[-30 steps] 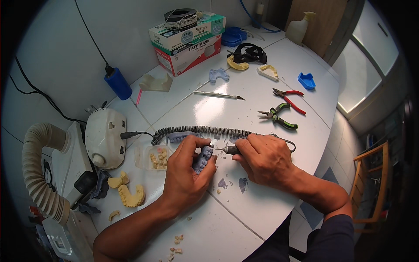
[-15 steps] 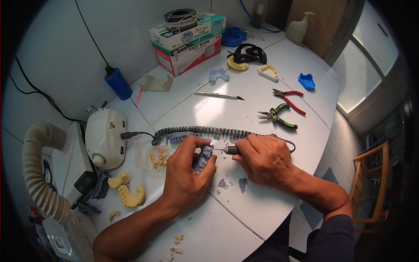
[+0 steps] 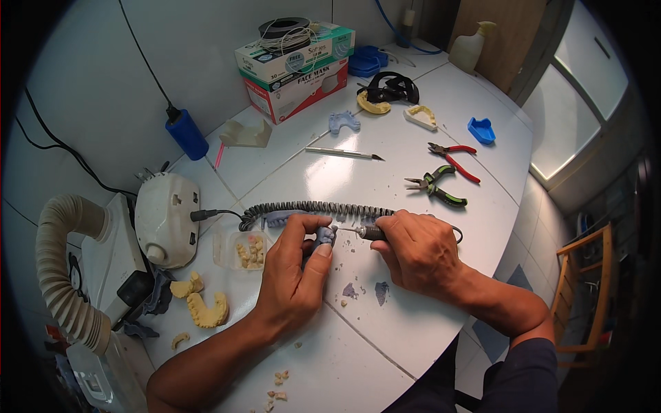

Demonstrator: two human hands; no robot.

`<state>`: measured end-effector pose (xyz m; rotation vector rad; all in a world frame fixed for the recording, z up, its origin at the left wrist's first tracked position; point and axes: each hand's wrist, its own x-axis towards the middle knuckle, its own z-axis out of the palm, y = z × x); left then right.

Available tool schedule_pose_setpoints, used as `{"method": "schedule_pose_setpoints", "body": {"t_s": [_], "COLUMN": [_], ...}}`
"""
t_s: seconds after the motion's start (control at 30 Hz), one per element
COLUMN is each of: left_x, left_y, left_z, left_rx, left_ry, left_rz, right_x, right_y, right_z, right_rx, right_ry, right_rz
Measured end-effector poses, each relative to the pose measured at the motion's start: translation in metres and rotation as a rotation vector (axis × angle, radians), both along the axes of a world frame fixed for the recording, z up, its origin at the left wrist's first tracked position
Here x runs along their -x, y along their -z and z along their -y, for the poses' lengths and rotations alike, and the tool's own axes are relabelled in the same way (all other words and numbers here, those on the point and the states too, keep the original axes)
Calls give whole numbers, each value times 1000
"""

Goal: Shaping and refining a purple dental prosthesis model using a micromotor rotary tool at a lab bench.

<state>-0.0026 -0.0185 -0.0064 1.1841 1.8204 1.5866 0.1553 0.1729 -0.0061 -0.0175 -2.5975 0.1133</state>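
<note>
My left hand [image 3: 292,275] grips a small grey-blue dental model [image 3: 324,238] between thumb and fingers, slightly left of the worktop's middle. My right hand [image 3: 423,255] is closed around a dark handpiece [image 3: 373,233]; its thin silver bit reaches the model's right side, though whether it touches is unclear. The handpiece's coiled cord [image 3: 317,207] runs behind my hands toward a white control unit [image 3: 167,217] on the left. A clear box of tooth pieces [image 3: 249,253] sits beside my left hand, and grey-blue shavings [image 3: 381,293] lie below the bit.
Yellow dental models [image 3: 206,310] and a white suction hose [image 3: 62,268] stand left. Behind are green-handled pliers [image 3: 447,196], red-handled cutters [image 3: 463,169], a craft knife [image 3: 341,153], several dental pieces and stacked boxes [image 3: 296,86]. A wooden chair [image 3: 592,289] is beyond the right edge.
My left hand has turned the grey-blue model, so less of its length shows and my thumb now covers its lower part. My right hand stays nearly in place with the handpiece.
</note>
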Motion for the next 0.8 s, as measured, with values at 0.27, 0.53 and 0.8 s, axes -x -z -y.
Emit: {"method": "schedule_pose_setpoints", "body": {"t_s": [0.27, 0.53, 0.8], "left_x": [-3, -5, -5], "left_y": [9, 9, 13], "left_z": [0, -4, -4], "left_rx": [-59, -110, -147], "left_ry": [60, 41, 11], "left_rz": [234, 284, 268], "right_x": [0, 1, 3], "right_y": [1, 0, 0], "right_z": [-1, 2, 3], "right_rx": [17, 15, -29], "right_ry": [-16, -62, -74], "right_rz": [-29, -54, -63]}}
